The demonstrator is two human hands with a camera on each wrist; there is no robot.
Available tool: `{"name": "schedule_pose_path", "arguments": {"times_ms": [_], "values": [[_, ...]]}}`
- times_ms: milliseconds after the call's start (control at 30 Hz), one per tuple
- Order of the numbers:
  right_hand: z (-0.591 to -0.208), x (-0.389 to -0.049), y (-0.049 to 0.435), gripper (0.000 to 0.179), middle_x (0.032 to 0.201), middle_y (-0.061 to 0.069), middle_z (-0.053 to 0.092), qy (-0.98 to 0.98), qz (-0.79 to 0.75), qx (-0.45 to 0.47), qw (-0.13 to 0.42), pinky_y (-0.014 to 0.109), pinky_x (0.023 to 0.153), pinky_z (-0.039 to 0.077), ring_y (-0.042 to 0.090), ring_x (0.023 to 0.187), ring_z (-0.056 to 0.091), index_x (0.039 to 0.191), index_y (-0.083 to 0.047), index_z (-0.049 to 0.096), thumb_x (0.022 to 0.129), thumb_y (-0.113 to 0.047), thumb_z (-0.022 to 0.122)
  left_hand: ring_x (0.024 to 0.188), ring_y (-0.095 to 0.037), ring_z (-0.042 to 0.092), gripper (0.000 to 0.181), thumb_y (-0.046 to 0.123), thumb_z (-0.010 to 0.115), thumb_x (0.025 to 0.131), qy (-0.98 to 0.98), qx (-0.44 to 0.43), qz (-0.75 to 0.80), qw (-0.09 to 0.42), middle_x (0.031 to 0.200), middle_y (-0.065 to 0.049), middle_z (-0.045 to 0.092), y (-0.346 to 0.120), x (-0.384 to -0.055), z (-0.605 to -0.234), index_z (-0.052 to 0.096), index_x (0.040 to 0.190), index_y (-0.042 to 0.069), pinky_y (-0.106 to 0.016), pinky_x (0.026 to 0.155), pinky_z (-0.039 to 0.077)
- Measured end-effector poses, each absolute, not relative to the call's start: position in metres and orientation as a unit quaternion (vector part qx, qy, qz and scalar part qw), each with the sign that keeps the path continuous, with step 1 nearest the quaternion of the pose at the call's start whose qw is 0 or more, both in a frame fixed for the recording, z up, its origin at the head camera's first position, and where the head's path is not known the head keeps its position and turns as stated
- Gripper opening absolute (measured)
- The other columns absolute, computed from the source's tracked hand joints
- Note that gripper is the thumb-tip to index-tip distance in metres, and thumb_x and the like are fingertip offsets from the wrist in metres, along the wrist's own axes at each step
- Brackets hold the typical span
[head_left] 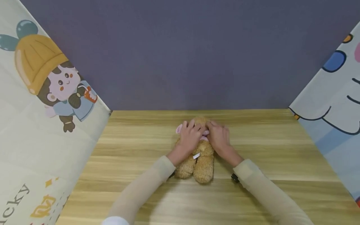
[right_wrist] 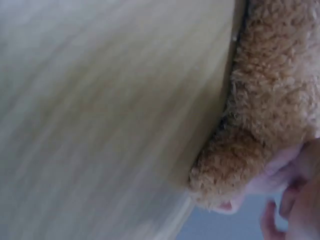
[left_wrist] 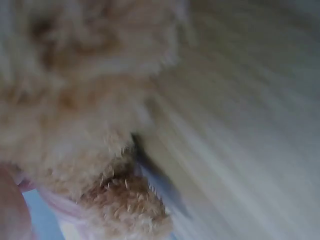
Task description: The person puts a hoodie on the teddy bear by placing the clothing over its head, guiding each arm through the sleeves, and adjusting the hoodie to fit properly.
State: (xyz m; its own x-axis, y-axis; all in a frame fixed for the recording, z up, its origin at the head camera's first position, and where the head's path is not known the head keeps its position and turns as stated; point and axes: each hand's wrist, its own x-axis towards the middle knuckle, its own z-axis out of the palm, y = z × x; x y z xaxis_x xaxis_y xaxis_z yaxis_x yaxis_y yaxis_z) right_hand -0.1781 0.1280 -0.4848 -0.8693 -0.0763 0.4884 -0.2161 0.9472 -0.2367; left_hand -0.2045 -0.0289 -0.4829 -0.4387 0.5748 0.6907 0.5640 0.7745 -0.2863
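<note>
A brown plush toy (head_left: 203, 168) lies on the wooden table, legs toward me and a small white tag (head_left: 196, 155) near the tops of its legs. Pink cloth (head_left: 179, 128) shows at its upper part, partly covered by my hands. My left hand (head_left: 191, 136) bends over the upper body and pinches the cloth there. On the other side my right hand (head_left: 220, 137) has its fingers curled in at the same pink cloth, by the head (head_left: 200, 120). The left wrist view has blurred fur (left_wrist: 75, 115); the right wrist view shows fur (right_wrist: 280, 75) beside curled fingers (right_wrist: 295, 200).
The wood-grain table (head_left: 126, 175) extends around the toy. A dark grey panel (head_left: 197, 56) rises behind the far edge. Cartoon-printed sheets border the left (head_left: 22, 125) and right (head_left: 315, 97) sides.
</note>
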Motion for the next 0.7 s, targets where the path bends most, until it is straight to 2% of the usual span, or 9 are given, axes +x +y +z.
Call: {"name": "schedule_pose_path", "arguments": {"times_ms": [67, 133, 200, 267, 367, 433, 500, 600, 700], "values": [[-0.48, -0.177, 0.129, 0.012, 0.088, 0.001, 0.064, -0.959, 0.151, 0.087, 0.222, 0.042, 0.052, 0.046, 0.025, 0.056, 0.057, 0.094, -0.013, 0.068, 0.088, -0.016, 0.077, 0.078, -0.016, 0.047, 0.017, 0.04, 0.064, 0.089, -0.868, -0.325, 0.012, 0.376, 0.083, 0.011, 0.066, -0.035, -0.204, -0.479, 0.077, 0.085, 0.028, -0.033, 0.072, 0.035], [-0.474, -0.173, 0.131, 0.02, 0.099, 0.003, 0.069, -0.962, 0.155, 0.096, 0.202, 0.039, 0.044, 0.044, 0.023, 0.054, 0.056, 0.105, -0.015, 0.071, 0.088, -0.022, 0.079, 0.082, -0.017, 0.049, 0.009, 0.028, 0.069, 0.089, -0.891, -0.319, 0.01, 0.322, 0.09, 0.01, 0.069, -0.041, -0.201, -0.473, 0.078, 0.09, 0.027, -0.032, 0.072, 0.035], [-0.47, -0.169, 0.133, 0.024, 0.102, 0.004, 0.071, -0.963, 0.152, 0.104, 0.195, 0.037, 0.041, 0.042, 0.021, 0.051, 0.054, 0.11, -0.015, 0.072, 0.089, -0.025, 0.08, 0.085, -0.018, 0.051, 0.012, 0.018, 0.074, 0.088, -0.905, -0.327, 0.003, 0.273, 0.097, 0.009, 0.071, -0.046, -0.197, -0.466, 0.078, 0.097, 0.025, -0.031, 0.071, 0.038], [-0.471, -0.164, 0.134, 0.023, 0.1, 0.004, 0.071, -0.964, 0.143, 0.105, 0.198, 0.035, 0.039, 0.04, 0.019, 0.048, 0.05, 0.11, -0.015, 0.073, 0.09, -0.025, 0.078, 0.086, -0.019, 0.053, 0.017, 0.016, 0.077, 0.087, -0.91, -0.343, -0.011, 0.234, 0.103, 0.006, 0.072, -0.049, -0.189, -0.463, 0.077, 0.103, 0.021, -0.031, 0.071, 0.04], [-0.474, -0.161, 0.132, 0.019, 0.091, 0.001, 0.067, -0.964, 0.133, 0.097, 0.211, 0.034, 0.04, 0.037, 0.018, 0.047, 0.048, 0.105, -0.015, 0.071, 0.092, -0.027, 0.076, 0.087, -0.02, 0.056, 0.019, 0.016, 0.077, 0.09, -0.908, -0.362, -0.023, 0.21, 0.106, 0.002, 0.072, -0.051, -0.181, -0.461, 0.076, 0.109, 0.016, -0.031, 0.074, 0.045], [-0.476, -0.162, 0.129, 0.019, 0.087, -0.001, 0.063, -0.964, 0.129, 0.087, 0.215, 0.034, 0.04, 0.036, 0.019, 0.047, 0.048, 0.102, -0.015, 0.069, 0.092, -0.03, 0.077, 0.089, -0.021, 0.059, 0.015, 0.021, 0.07, 0.097, -0.908, -0.365, -0.024, 0.205, 0.106, 0.0, 0.072, -0.051, -0.178, -0.461, 0.076, 0.109, 0.013, -0.032, 0.079, 0.047], [-0.479, -0.162, 0.127, 0.021, 0.085, -0.002, 0.062, -0.966, 0.125, 0.072, 0.214, 0.035, 0.04, 0.035, 0.021, 0.048, 0.048, 0.098, -0.017, 0.067, 0.089, -0.031, 0.079, 0.092, -0.023, 0.061, 0.024, 0.03, 0.06, 0.103, -0.909, -0.367, -0.023, 0.198, 0.107, -0.002, 0.073, -0.051, -0.175, -0.462, 0.075, 0.107, 0.012, -0.033, 0.082, 0.048], [-0.483, -0.161, 0.122, 0.023, 0.081, -0.001, 0.061, -0.97, 0.109, 0.061, 0.21, 0.038, 0.041, 0.035, 0.024, 0.048, 0.049, 0.092, -0.018, 0.065, 0.087, -0.033, 0.081, 0.096, -0.024, 0.062, 0.043, 0.042, 0.048, 0.107, -0.909, -0.373, -0.024, 0.183, 0.107, -0.004, 0.073, -0.053, -0.17, -0.465, 0.075, 0.106, 0.009, -0.035, 0.087, 0.049], [-0.489, -0.159, 0.115, 0.025, 0.079, 0.001, 0.061, -0.973, 0.091, 0.059, 0.202, 0.04, 0.04, 0.036, 0.026, 0.048, 0.051, 0.089, -0.016, 0.064, 0.087, -0.035, 0.08, 0.097, -0.024, 0.063, 0.042, 0.042, 0.052, 0.105, -0.906, -0.378, -0.03, 0.187, 0.107, -0.005, 0.072, -0.056, -0.166, -0.469, 0.075, 0.105, 0.007, -0.036, 0.088, 0.049]]}}
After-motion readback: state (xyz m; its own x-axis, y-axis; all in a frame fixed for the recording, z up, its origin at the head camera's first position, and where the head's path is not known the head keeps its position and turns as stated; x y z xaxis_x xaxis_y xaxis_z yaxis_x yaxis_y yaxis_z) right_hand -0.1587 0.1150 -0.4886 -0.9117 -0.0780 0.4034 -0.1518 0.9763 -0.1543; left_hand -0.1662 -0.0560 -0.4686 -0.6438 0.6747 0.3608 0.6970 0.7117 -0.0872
